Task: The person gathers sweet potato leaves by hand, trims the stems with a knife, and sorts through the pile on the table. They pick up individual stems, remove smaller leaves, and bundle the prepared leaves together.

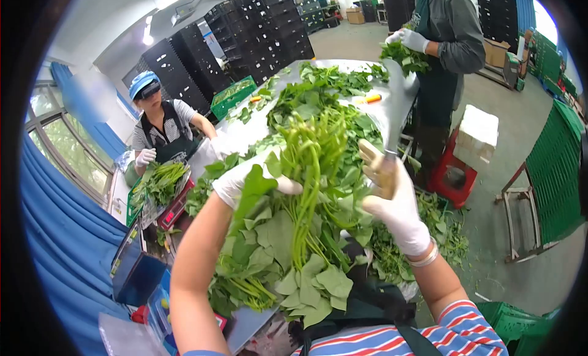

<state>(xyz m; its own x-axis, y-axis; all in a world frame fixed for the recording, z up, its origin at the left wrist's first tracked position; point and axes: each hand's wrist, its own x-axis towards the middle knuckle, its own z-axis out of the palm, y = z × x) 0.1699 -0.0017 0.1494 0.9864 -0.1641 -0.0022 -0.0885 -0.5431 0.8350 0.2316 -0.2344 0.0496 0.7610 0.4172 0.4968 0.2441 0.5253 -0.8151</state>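
Note:
My left hand [248, 181], in a white glove, is closed around a large bunch of leafy green stems [309, 166]. The cut-looking stem ends point up and away from me, and broad leaves hang down toward my apron. My right hand [398, 203], also gloved, grips a knife [394, 105] by its handle. Its blade stands upright, slightly blurred, to the right of the bunch and apart from it. More loose leafy greens [306, 102] cover much of the metal table [251, 126] beyond my hands.
Across to the left, a co-worker [168, 123] stands by a scale [171, 212] and greens. Another person [441, 56] holds greens at the far right. A red stool [453, 172] bears a white foam box [478, 132]. Green crates [234, 97] and black crate stacks [257, 31] stand around.

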